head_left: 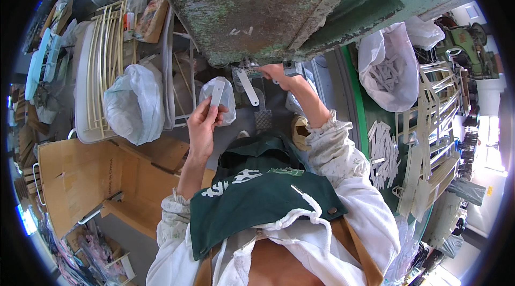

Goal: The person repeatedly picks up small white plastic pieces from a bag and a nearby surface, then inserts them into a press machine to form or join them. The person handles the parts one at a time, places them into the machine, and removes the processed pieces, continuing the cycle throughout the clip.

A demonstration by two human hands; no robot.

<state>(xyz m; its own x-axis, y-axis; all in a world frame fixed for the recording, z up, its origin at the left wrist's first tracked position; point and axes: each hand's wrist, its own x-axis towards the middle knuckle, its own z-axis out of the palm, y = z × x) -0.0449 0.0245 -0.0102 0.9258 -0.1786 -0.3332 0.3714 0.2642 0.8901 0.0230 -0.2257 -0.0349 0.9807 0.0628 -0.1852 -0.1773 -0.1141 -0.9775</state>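
Observation:
My left hand (204, 118) pinches a flat white strip (217, 94) with a rounded end, held upright left of the machine. A second white strip (248, 88), with a small hole near its lower end, slants out from under the worn green machine (252, 15). My right hand (279, 74) is at the machine's lower edge, just right of that second strip. Its fingers are bent closed, and a small pale piece shows beneath them; what they grip is too small to make out. Behind the left-hand strip is a white plastic bag (228, 104).
At the left, a large white bag (134, 103) stands beside long pale rods (107, 66). An open cardboard box (80, 178) lies lower left. On the right, a bag of white strips (389, 68) and a loose strip pile (383, 152) rest on a green surface, near a rack (434, 125).

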